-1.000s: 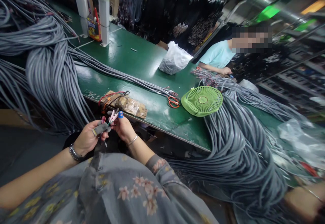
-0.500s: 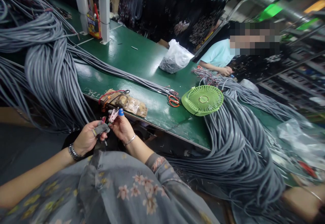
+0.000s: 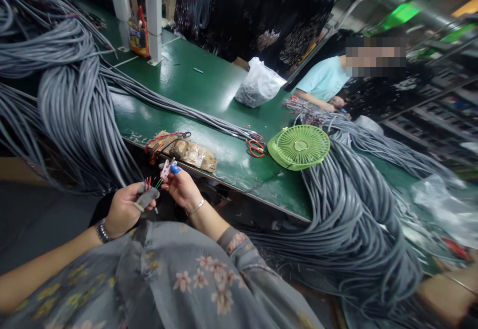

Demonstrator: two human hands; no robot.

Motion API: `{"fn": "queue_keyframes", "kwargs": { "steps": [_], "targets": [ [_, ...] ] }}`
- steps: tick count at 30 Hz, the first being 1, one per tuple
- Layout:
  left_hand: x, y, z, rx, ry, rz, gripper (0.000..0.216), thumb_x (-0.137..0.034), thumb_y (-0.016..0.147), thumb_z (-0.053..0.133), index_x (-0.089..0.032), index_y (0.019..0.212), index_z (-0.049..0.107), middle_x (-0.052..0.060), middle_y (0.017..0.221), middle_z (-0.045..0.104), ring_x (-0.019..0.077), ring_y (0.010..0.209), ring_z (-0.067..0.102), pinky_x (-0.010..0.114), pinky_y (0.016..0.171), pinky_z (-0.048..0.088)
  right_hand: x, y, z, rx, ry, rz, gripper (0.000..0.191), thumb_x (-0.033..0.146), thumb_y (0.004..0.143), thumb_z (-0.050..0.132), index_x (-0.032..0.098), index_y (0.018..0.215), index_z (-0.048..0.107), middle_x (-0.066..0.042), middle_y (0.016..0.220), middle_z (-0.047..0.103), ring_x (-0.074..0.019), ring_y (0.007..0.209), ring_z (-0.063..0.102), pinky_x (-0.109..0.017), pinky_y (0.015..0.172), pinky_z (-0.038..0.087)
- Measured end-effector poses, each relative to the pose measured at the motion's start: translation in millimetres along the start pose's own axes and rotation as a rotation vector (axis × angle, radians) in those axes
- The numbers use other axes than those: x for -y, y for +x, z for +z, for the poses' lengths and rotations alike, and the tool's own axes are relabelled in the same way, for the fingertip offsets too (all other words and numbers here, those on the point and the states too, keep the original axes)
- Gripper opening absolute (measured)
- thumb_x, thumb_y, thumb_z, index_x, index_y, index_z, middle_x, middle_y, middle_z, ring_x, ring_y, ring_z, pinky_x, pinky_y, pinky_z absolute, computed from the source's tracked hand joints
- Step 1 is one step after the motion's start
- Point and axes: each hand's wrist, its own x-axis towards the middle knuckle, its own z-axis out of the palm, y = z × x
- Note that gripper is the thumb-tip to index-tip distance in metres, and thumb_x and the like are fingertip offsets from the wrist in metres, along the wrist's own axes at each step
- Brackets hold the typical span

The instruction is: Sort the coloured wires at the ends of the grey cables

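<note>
My left hand (image 3: 125, 208), with grey coverings on its fingertips, is closed round the end of a cable. Thin coloured wires (image 3: 148, 183), red and green among them, fan out from that grip. Close beside it, my right hand (image 3: 183, 189) pinches a small pale-pink piece (image 3: 165, 169) whose exact kind I cannot make out. A blue finger cover (image 3: 175, 168) sits on the right thumb. Green wires reach from the left fingers towards the right hand. Just beyond the hands, a taped wooden block (image 3: 190, 152) with wires and an orange part lies at the table edge.
Thick grey cable bundles (image 3: 74, 90) hang at the left, and more cables (image 3: 358, 219) drape at the right. On the green table (image 3: 209, 90) are a green fan (image 3: 299, 146), orange-handled scissors (image 3: 256, 148) and a plastic bag (image 3: 257, 84). A co-worker (image 3: 323, 80) is across the table.
My hands have moved slightly apart, so the red and green wires show more clearly between them. The pink piece has turned more upright in my right hand.
</note>
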Motion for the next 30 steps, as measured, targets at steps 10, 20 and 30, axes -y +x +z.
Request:
{"fn": "queue_keyframes", "kwargs": {
  "steps": [10,20,30],
  "targets": [
    [-6.0,8.7,0.5,-0.099,0.293,0.244,0.009,-0.031,0.065,0.07,-0.026,0.057,0.071,0.002,0.052,0.069,0.0194,0.049,0.06,0.03,0.053,0.047,-1.0,5.2,-1.6,0.005,-0.071,-0.019,0.043,0.06,0.083,0.074,0.018,0.081,0.065,0.0,0.072,0.064,-0.0103,0.061,0.053,-0.02,0.053,0.048],
    [4.2,9.1,-1.2,-0.049,0.256,0.189,0.015,-0.037,0.068,0.068,-0.023,0.065,0.072,0.003,0.056,0.071,0.0203,0.051,0.063,0.031,0.053,0.05,-7.2,6.2,1.9,-0.145,-0.252,-0.269,0.052,0.067,0.07,0.08,0.021,0.067,0.057,0.005,0.057,0.054,-0.0091,0.051,0.045,-0.023,0.051,0.043],
    [-1.3,12.2,1.8,-0.037,0.361,0.322,0.018,-0.033,0.07,0.063,-0.023,0.056,0.065,0.001,0.051,0.068,0.017,0.046,0.059,0.028,0.049,0.045,-7.8,9.6,6.6,-0.069,-0.012,-0.058,0.053,0.07,0.085,0.067,0.017,0.079,0.069,-0.001,0.065,0.065,-0.0125,0.058,0.057,-0.024,0.056,0.05]
  ]
}}
